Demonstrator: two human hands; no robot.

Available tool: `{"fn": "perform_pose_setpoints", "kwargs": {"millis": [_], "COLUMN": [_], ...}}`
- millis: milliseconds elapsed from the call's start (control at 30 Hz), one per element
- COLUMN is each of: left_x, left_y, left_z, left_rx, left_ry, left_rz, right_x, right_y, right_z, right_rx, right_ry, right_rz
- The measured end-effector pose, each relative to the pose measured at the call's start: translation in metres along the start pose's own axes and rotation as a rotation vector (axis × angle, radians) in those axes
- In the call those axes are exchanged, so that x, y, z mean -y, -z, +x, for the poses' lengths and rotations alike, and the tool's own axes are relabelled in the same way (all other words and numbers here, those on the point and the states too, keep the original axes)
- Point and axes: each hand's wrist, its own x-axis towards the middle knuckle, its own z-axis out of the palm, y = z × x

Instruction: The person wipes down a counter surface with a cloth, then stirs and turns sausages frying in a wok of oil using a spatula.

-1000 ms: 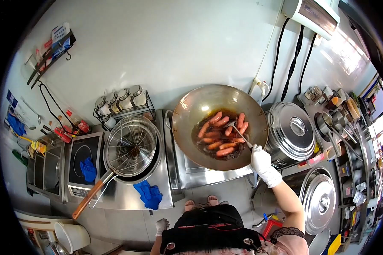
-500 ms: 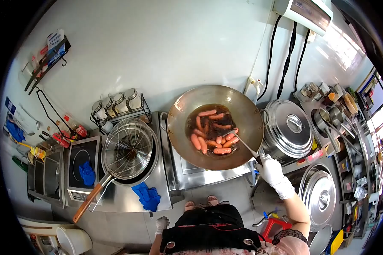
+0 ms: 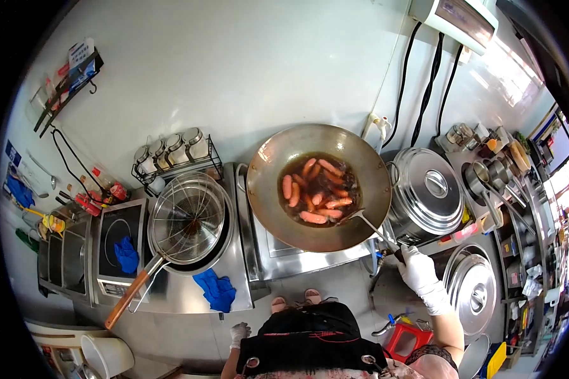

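My right hand (image 3: 418,271), in a white glove, is closed around the dark handle of a metal spatula (image 3: 376,228). The spatula's head dips into dark oil at the lower right of a large wok (image 3: 265,215). Several reddish sausages (image 3: 339,203) lie in that oil, some slightly split. My left hand (image 3: 239,331), also gloved, hangs low beside my black apron (image 3: 310,331). Its fingers look loosely apart, with nothing visible in them.
Left of the wok, a wire strainer (image 3: 189,218) with a wooden handle rests over a pot. Blue cloths (image 3: 215,290) lie on the counter. A lidded steel pot (image 3: 427,189) stands right of the wok. A red stool (image 3: 406,341) is on the floor, and a jar rack (image 3: 177,158) sits behind.
My right hand has drawn the spatula down and right, toward the wok's rim. The sausages have shifted and turned in the oil. My left hand stays low at my side.
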Motion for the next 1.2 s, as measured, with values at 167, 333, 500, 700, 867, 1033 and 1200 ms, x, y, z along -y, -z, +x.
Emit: {"fn": "perform_pose_setpoints", "kwargs": {"millis": [167,333,500,700,867,1033,1200], "left_x": [-0.026,-0.016,-0.014,0.006,0.002,0.002,-0.002], "left_y": [0.0,0.004,0.012,0.026,0.019,0.018,0.015], "left_z": [-0.014,-0.006,-0.031,-0.016,-0.031,-0.03,-0.027], "left_rx": [0.024,0.007,-0.019,0.061,-0.001,0.005,0.02], "left_ry": [0.021,-0.013,0.02,0.083,0.081,0.052,0.068], "left_rz": [-0.03,-0.016,0.005,-0.147,-0.181,-0.162,-0.12], "right_x": [0.01,0.027,0.061,0.085,0.074,0.046,0.02], "right_y": [-0.034,-0.08,-0.094,-0.12,-0.15,-0.137,-0.113], "right_z": [0.011,0.036,0.076,0.128,0.161,0.157,0.118], "right_rx": [-0.037,-0.079,-0.107,-0.074,-0.33,-0.382,-0.324], "right_ry": [0.06,0.098,0.152,0.032,0.025,0.009,0.06], "right_rz": [0.024,-0.024,0.049,0.113,-0.054,-0.191,-0.333]}}
